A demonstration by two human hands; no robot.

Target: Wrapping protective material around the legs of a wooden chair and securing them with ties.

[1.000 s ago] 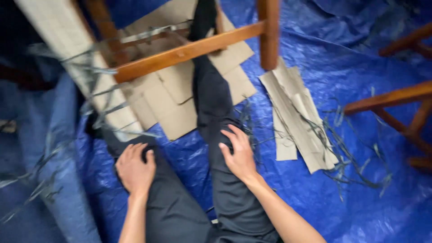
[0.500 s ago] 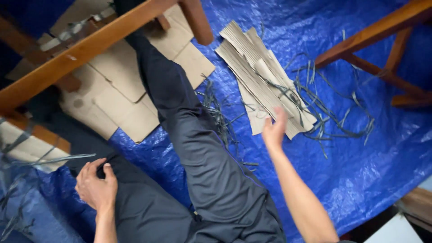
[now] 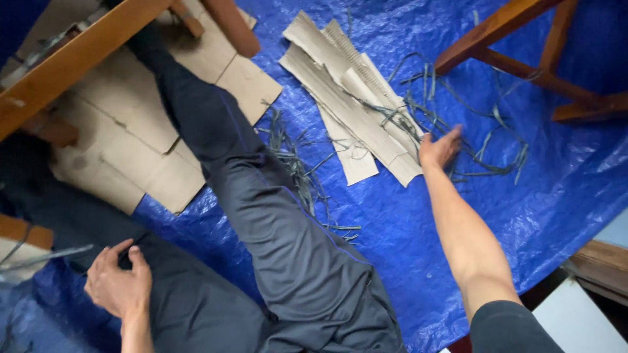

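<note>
Reaching farther out than half a second ago, the right hand (image 3: 439, 148) is now touching, fingers spread and grasping nothing, the grey-green strips (image 3: 458, 131) tangled beside the torn cardboard pieces (image 3: 356, 108) on the blue tarp (image 3: 392, 222). Those strips look light, limp and springy; pinching a bunch together should work best. The left hand (image 3: 118, 286) is resting loosely curled on the trouser leg (image 3: 275, 229).

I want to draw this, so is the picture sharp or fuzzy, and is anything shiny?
Head view: mostly sharp; the right hand looks slightly smeared at the fingertips, reaching over the strips beside the cardboard. The blue tarp shows pale shiny patches on its wrinkles. Light is soft, with no hard shadows. The left hand on the dark trousers is clear.
</note>
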